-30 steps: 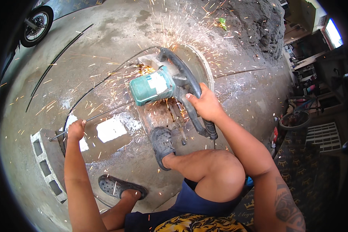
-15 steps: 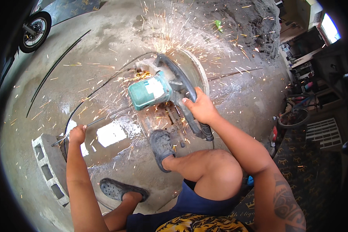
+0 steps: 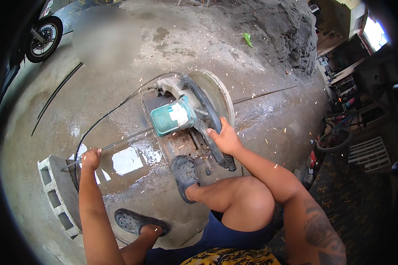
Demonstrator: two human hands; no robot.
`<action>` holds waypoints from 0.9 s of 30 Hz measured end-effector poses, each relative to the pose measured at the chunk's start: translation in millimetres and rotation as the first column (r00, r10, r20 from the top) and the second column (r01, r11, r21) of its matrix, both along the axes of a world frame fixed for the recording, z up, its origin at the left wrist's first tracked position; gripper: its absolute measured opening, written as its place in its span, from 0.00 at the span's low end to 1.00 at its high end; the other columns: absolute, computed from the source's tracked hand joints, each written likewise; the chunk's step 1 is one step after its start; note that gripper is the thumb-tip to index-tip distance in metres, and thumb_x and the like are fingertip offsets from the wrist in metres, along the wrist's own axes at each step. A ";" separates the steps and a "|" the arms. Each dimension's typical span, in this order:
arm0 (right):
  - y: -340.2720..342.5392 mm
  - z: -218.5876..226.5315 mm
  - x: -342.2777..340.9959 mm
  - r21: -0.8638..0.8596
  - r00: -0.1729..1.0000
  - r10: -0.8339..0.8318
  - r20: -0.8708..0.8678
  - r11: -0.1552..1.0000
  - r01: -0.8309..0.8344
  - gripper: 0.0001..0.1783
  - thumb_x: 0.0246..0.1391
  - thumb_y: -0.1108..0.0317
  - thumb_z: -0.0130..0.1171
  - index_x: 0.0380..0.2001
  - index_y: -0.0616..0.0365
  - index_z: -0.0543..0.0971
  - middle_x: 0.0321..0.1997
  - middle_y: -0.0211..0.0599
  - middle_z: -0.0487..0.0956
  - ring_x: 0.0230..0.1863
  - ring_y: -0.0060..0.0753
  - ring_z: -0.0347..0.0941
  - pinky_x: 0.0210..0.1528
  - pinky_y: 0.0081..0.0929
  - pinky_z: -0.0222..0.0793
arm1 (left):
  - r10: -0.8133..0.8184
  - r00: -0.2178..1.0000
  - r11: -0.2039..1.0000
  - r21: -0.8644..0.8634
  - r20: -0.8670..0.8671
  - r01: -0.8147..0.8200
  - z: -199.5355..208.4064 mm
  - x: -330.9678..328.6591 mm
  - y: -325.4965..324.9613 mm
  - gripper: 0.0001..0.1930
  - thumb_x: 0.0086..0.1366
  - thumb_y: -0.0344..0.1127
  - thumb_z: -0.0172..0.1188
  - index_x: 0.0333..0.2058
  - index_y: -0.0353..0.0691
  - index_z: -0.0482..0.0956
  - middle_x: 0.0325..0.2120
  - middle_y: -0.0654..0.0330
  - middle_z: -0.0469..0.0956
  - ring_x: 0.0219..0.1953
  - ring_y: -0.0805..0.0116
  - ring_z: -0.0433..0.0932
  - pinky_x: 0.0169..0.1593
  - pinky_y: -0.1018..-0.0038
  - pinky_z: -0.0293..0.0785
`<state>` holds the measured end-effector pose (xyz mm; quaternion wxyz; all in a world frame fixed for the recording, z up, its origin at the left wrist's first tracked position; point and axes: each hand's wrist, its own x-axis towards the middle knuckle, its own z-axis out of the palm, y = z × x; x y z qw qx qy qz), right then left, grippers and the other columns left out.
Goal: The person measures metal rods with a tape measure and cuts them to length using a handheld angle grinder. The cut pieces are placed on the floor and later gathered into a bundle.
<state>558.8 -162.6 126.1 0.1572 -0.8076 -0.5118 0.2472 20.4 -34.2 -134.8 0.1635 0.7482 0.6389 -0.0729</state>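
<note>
A teal chop saw (image 3: pixel 164 120) stands on the wet concrete floor before me. My right hand (image 3: pixel 226 138) is closed round its black handle (image 3: pixel 202 99). The round blade guard (image 3: pixel 213 90) rises beyond the handle; the cutting spot underneath is hidden. My left hand (image 3: pixel 91 158) grips a thin metal rod (image 3: pixel 124 139), which runs right to the saw's base. The rod's left end is by a hollow concrete block (image 3: pixel 59 194). One of my grey clogs (image 3: pixel 184 176) is against the base's near edge.
A black cable (image 3: pixel 102 116) curves across the floor left of the saw. Further left lie dark rods (image 3: pixel 55 94) and a motorcycle wheel (image 3: pixel 44 39). A heap of grey sand (image 3: pixel 292 39) is at the far right, a bicycle (image 3: pixel 334 138) at right. Shallow water (image 3: pixel 127 161) reflects light.
The dense spray of sparks has died down to scattered specks. The saw appears slightly lower in view, my right hand still on its handle. A blurred patch appears at the far left.
</note>
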 end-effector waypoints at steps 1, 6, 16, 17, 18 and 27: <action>-1.5 0.0 4.5 -0.007 1.000 -0.003 0.010 1.000 0.003 0.43 0.59 0.51 0.65 0.67 0.70 0.64 0.53 0.72 0.79 0.59 0.69 0.77 0.62 0.48 0.71 | 0.000 1.000 1.000 0.006 0.010 0.000 -2.6 3.8 -2.0 0.22 0.76 0.53 0.49 0.40 0.40 0.82 0.42 0.47 0.84 0.46 0.43 0.82 0.53 0.48 0.73; 25.9 40.6 -4.9 -0.145 0.999 0.029 -0.027 0.989 -0.032 0.37 0.62 0.48 0.64 0.61 0.69 0.68 0.44 0.61 0.83 0.41 0.50 0.84 0.46 0.45 0.79 | 0.011 0.999 0.998 0.055 0.050 -0.014 -9.7 -3.5 -19.0 0.22 0.75 0.53 0.51 0.39 0.39 0.82 0.40 0.47 0.84 0.46 0.43 0.81 0.53 0.47 0.72; 195.0 168.3 -18.1 -0.364 0.984 0.089 -0.152 0.921 -0.139 0.21 0.68 0.50 0.61 0.44 0.60 0.82 0.29 0.41 0.82 0.18 0.28 0.75 0.19 0.29 0.73 | 0.051 0.998 0.973 0.226 -0.030 -0.043 78.2 17.9 -83.0 0.25 0.69 0.58 0.58 0.27 0.39 0.82 0.26 0.47 0.83 0.33 0.45 0.83 0.44 0.48 0.72; 199.7 164.3 -17.8 -0.390 0.979 0.100 -0.179 0.906 -0.164 0.24 0.68 0.51 0.60 0.51 0.64 0.79 0.40 0.47 0.82 0.21 0.31 0.77 0.23 0.33 0.76 | 0.062 0.997 0.974 0.221 -0.035 -0.052 95.5 8.8 -99.7 0.25 0.70 0.59 0.57 0.28 0.40 0.82 0.27 0.47 0.84 0.34 0.44 0.83 0.44 0.48 0.72; 205.0 163.8 -13.0 -0.411 0.969 0.124 -0.212 0.889 -0.203 0.29 0.68 0.51 0.60 0.58 0.68 0.76 0.51 0.52 0.82 0.24 0.34 0.80 0.27 0.37 0.80 | 0.085 0.995 0.972 0.222 -0.047 -0.073 114.1 -2.3 -116.7 0.26 0.70 0.59 0.56 0.28 0.40 0.82 0.27 0.47 0.84 0.34 0.44 0.83 0.44 0.47 0.72; 187.4 169.9 -15.9 -0.286 0.978 0.134 -0.159 0.942 -0.176 0.25 0.67 0.55 0.62 0.54 0.68 0.77 0.48 0.55 0.80 0.18 0.37 0.79 0.18 0.34 0.77 | 0.465 0.875 0.885 0.104 -0.137 -0.454 200.6 -132.1 -227.4 0.29 0.73 0.63 0.51 0.34 0.39 0.83 0.33 0.41 0.84 0.40 0.37 0.83 0.46 0.47 0.77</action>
